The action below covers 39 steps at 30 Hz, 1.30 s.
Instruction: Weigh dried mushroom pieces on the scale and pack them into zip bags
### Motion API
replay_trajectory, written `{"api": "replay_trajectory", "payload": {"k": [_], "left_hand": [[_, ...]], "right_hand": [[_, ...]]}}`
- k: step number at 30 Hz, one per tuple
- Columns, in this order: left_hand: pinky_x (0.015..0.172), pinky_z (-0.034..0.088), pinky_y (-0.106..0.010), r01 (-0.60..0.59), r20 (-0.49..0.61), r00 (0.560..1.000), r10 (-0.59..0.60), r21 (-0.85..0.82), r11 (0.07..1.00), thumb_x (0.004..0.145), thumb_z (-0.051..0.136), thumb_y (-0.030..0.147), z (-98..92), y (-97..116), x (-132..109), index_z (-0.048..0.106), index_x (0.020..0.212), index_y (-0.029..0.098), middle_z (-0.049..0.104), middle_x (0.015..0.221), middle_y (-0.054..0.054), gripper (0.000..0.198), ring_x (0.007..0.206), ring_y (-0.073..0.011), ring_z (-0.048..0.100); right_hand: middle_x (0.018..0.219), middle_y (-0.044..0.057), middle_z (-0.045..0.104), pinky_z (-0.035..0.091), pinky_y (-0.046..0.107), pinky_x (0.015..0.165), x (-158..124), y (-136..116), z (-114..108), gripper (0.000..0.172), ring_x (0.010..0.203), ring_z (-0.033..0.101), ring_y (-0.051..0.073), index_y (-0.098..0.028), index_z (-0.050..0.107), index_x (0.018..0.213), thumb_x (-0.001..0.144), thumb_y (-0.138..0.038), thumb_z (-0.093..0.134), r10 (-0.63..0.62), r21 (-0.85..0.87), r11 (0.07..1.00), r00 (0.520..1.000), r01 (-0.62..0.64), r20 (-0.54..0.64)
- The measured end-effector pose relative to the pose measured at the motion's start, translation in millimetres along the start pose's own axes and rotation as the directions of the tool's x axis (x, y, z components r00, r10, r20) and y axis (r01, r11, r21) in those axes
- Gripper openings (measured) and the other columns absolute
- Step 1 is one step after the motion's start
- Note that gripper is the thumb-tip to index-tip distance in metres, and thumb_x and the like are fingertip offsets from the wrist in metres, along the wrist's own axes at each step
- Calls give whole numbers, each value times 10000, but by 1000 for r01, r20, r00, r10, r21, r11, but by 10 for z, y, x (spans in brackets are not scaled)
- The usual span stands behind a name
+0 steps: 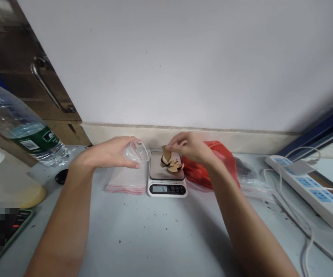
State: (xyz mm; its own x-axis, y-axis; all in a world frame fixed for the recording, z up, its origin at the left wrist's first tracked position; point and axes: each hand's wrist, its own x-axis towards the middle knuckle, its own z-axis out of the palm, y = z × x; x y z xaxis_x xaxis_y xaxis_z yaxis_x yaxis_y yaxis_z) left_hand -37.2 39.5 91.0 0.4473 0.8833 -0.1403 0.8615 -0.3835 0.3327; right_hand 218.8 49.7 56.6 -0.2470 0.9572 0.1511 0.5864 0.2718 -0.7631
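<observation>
On the table, a small digital scale with a lit display bears several dried, curled brown pieces that look like peel; their exact kind is not clear. Between the thumb and fingers of my right hand is another brown peel-like piece, held just over the pile. My left hand is closed around a clear zip bag with a red line, its mouth rounded wide and facing the scale. Flat clear zip bags with red edges lie below that hand, left of the scale.
Behind my right forearm sits a red plastic bag, with more clear bags beside it. A white power strip with cables runs along the right. A large water bottle stands left. Dark crumbs dot the tabletop; a wall rises behind.
</observation>
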Motion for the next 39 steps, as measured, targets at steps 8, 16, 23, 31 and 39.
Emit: {"api": "replay_trajectory", "payload": {"k": [8,16,23,31,39], "left_hand": [[1114,421,-379,40,35,999,-40,0,999,720,658,554,-4,48,-1,517,1457,212,578,1504,-95,824,1333,-319,560],[1087,429,-385,32,88,996,-29,-34,999,695,681,563,61,0,74,525,1433,226,601,1472,-100,827,1322,-329,563],[1100,423,-398,58,158,986,-59,12,998,669,706,567,163,-17,156,481,1488,230,573,1507,-118,914,1335,-341,558],[965,503,-374,34,170,985,-33,0,999,647,726,553,216,12,186,641,1291,268,692,1347,-78,710,1209,-354,638],[916,510,-356,34,221,975,-26,-31,999,658,740,527,279,43,253,651,1208,246,720,1261,-68,624,1176,-343,644]], "right_hand": [[933,69,783,492,240,712,11,-72,253,174,850,700,194,-170,795,968,810,-229,755,128,-389,919,983,-68,131],[1286,134,710,506,325,920,-47,-109,304,604,1156,680,297,-233,666,1355,789,-395,804,243,-536,839,948,-99,207],[992,83,797,489,300,719,-7,-79,438,293,906,735,267,-257,800,1070,806,-306,684,134,-544,839,970,-2,203],[1012,113,807,478,280,703,50,-25,425,360,882,736,253,-231,800,1150,816,-228,665,150,-487,872,971,-40,188],[857,48,786,437,239,612,61,-51,324,271,726,674,178,-203,817,975,773,-124,655,150,-397,915,974,-72,170]]}}
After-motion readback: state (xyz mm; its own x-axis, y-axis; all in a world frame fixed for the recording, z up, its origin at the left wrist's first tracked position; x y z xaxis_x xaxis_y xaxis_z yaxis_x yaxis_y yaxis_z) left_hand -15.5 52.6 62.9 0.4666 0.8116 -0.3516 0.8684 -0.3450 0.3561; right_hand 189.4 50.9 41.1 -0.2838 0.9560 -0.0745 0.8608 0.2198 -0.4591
